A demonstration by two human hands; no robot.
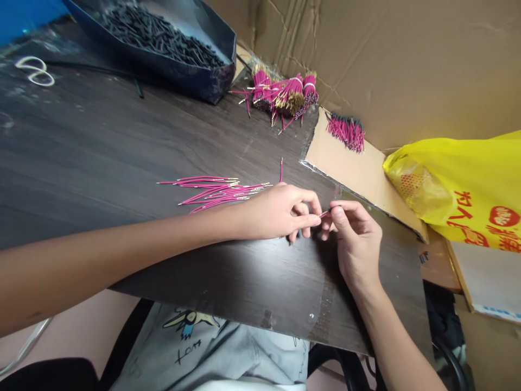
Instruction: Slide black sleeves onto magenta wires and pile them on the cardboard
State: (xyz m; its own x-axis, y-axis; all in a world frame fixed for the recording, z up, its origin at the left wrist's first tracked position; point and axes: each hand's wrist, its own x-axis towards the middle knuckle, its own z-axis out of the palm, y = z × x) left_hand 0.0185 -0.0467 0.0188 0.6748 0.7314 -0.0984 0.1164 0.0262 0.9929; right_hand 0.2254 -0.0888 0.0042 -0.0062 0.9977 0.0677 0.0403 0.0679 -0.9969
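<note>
Between the fingertips of my left hand (295, 213) is a short pink wire (324, 214), pinched and pointing right. My right hand (357, 233) pinches a small black sleeve (330, 210) against the wire's end. How far the sleeve sits over the wire cannot be made out. Left of my left hand lies a loose spread of pink wires (215, 190) with bare metal ends. One single pink wire (281, 169) lies apart, just above my left wrist.
A dark blue scoop-shaped bin (220, 81) holds many black sleeves. Tied bundles of pink wires (285, 95) stand by the cardboard wall. Black-tipped pink wires (345, 133) lie on a cardboard strip (325, 146). A yellow bag (456, 179) rests at right; a white loop (36, 70) at left.
</note>
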